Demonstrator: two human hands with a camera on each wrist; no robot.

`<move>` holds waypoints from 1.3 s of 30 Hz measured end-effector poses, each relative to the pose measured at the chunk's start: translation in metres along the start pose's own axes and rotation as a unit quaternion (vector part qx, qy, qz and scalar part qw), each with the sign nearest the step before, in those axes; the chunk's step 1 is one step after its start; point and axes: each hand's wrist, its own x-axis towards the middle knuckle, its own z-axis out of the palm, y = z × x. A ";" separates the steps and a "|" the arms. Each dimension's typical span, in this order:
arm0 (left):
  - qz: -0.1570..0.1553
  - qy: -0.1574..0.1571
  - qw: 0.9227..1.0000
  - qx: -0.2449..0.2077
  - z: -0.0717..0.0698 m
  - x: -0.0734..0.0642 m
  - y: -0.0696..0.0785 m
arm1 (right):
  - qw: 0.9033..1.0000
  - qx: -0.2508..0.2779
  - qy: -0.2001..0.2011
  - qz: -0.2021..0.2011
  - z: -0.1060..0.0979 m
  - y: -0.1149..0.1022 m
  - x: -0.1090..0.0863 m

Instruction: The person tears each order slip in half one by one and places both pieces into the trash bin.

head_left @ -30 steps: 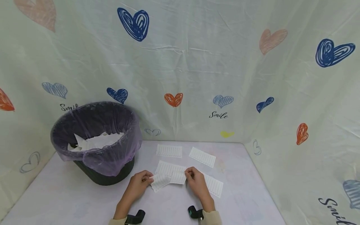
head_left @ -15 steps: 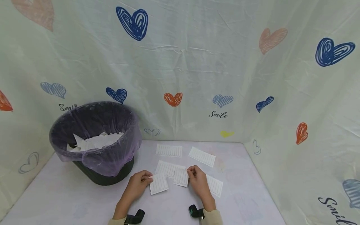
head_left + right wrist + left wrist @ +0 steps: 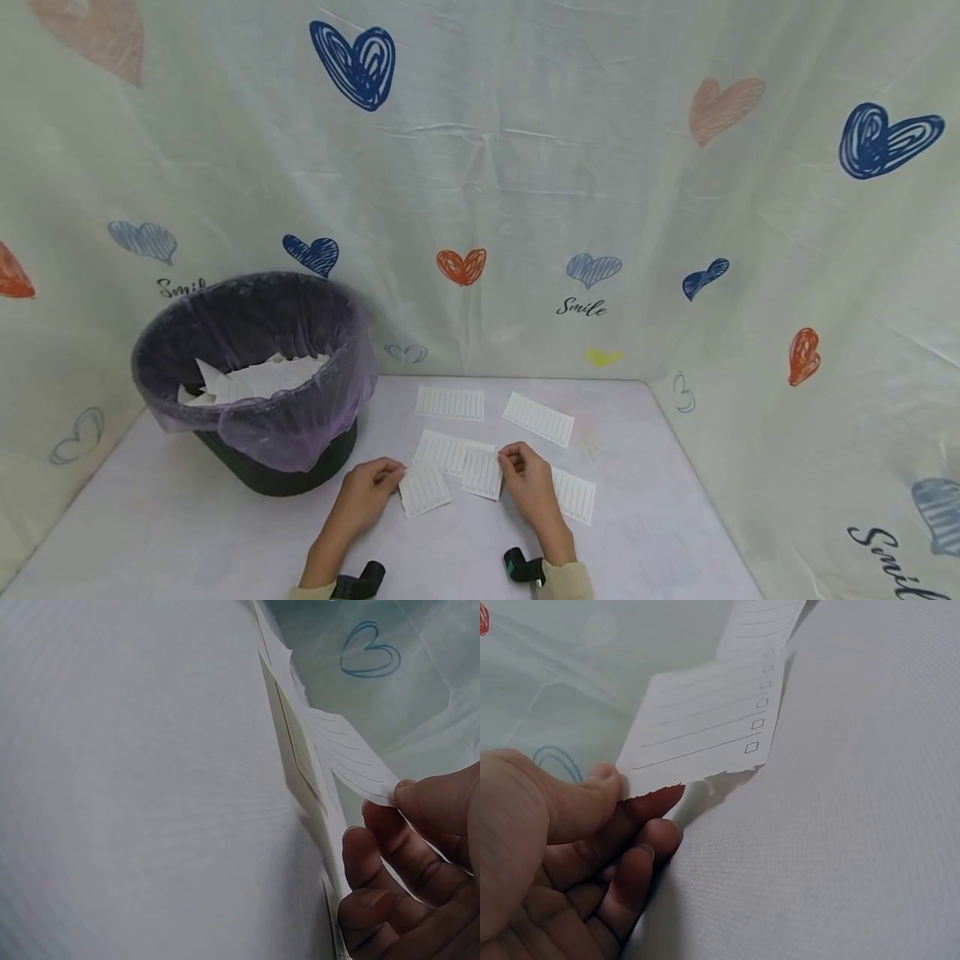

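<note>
My left hand point(image 3: 372, 492) pinches a corner of a torn piece of lined paper point(image 3: 425, 490) between thumb and forefinger. In the left wrist view that lined piece point(image 3: 705, 720) has small printed checkboxes along one side and a ragged edge toward the fingers. My right hand point(image 3: 528, 483) pinches another lined paper piece point(image 3: 482, 473) by its right edge; the right wrist view shows this paper point(image 3: 352, 754) bent upward at the fingertips. A gap separates the two pieces at their lower ends. Behind them, partly covered, lies a lined paper slip point(image 3: 442, 450) on the table.
More lined slips lie on the white table point(image 3: 225, 542): one slip point(image 3: 450, 403) at the back, another point(image 3: 538, 419) right of it, a third point(image 3: 573, 496) partly behind the right hand. A dark bin point(image 3: 281, 479) with a purple liner point(image 3: 337, 400) holds white paper point(image 3: 270, 375) at left.
The two paper pieces, which met between the hands a second ago, now stand apart. The left piece has turned its printed side up, and my right hand has shifted slightly right.
</note>
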 end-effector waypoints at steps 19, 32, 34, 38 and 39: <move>-0.006 -0.002 1.000 -0.005 -0.003 0.000 0.001 | 0.999 0.002 0.013 -0.031 -0.001 0.000 0.000; 0.006 0.003 1.000 0.005 0.000 -0.003 0.001 | 1.000 -0.003 0.016 -0.020 -0.004 -0.002 -0.004; 0.010 0.008 1.000 0.003 0.000 -0.002 0.001 | 0.999 -0.002 0.022 -0.024 -0.005 -0.003 -0.003; 0.011 0.012 1.000 -0.019 -0.001 0.000 0.003 | 0.998 -0.001 0.041 -0.039 -0.006 -0.005 -0.001; 0.010 0.013 1.000 -0.025 -0.001 0.000 0.004 | 0.998 -0.001 0.045 -0.043 -0.006 -0.005 0.000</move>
